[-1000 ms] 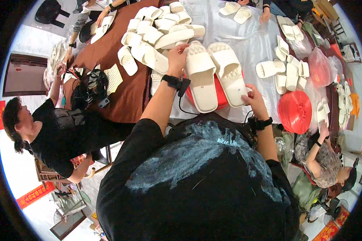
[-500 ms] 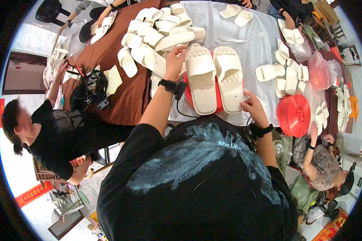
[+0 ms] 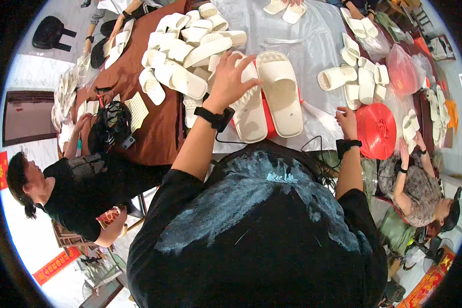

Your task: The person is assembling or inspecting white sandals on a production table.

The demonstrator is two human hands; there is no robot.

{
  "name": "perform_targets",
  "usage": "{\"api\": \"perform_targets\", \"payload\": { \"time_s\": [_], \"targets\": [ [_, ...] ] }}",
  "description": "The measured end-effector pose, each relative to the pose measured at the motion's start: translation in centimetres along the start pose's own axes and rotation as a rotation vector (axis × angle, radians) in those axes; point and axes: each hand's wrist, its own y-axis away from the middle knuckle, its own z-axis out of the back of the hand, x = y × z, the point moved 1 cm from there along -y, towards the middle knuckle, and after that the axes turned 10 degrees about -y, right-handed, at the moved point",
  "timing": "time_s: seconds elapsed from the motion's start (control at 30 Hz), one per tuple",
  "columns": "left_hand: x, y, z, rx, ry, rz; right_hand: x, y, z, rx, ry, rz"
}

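Note:
Two cream slide slippers lie side by side on a red thing (image 3: 268,126), mostly hidden beneath them. My left hand (image 3: 231,82) is over the strap of the left slipper (image 3: 251,120), fingers spread and thumb toward the gap between the pair. It hides much of that strap; whether it touches cannot be told. The right slipper (image 3: 285,105) lies uncovered, sole down. Off to the right, my right hand (image 3: 347,122) has curled fingers beside a round red roll (image 3: 376,131). A pale blurred streak (image 3: 321,114) runs from the slippers toward this hand; what the fingers hold is unclear.
A heap of cream slippers (image 3: 185,49) covers the table's left part. More slippers (image 3: 364,84) and a pinkish plastic bag (image 3: 403,69) lie at right. Co-workers sit on both sides, and other people's hands handle slippers at the far edge. A black cable (image 3: 313,141) runs near me.
My left hand moved from the slipper's left side onto its strap. My right hand left the right slipper and moved right, toward the red roll. The view shifted slightly.

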Motion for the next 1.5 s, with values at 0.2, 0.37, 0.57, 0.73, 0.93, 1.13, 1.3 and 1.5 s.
{"api": "perform_targets", "payload": {
  "time_s": [0.2, 0.37, 0.57, 0.73, 0.93, 1.13, 1.3, 1.5],
  "targets": [
    [-2.5, 0.8, -4.3, 0.260, -0.164, -0.006, -6.1, -2.5, -1.9, -0.020, 0.368, 0.110],
    [-2.9, 0.4, -4.2, 0.263, -0.177, -0.009, -7.8, -4.4, -6.0, 0.055, 0.455, 0.111],
    [-2.9, 0.4, -4.7, 0.226, -0.186, -0.035, -10.3, -6.2, -9.4, 0.214, 0.972, 0.166],
    [-2.8, 0.8, -4.3, 0.229, -0.184, -0.012, -10.3, -5.7, -10.4, 0.025, 0.920, 0.156],
    [-2.9, 0.9, -4.2, 0.215, -0.169, -0.003, -9.4, -5.4, -10.4, 0.045, 1.018, 0.174],
    [-2.7, 0.8, -4.1, 0.255, -0.182, 0.003, -7.9, -4.9, -10.7, -0.018, 0.853, 0.228],
    [-2.9, 0.4, -4.3, 0.248, -0.169, 0.013, -7.0, -6.8, -12.1, -0.009, 0.619, 0.517],
    [-3.0, 0.5, -4.0, 0.232, -0.158, 0.002, -5.6, -11.8, -16.2, -0.018, 0.390, 0.380]
  ]
}}
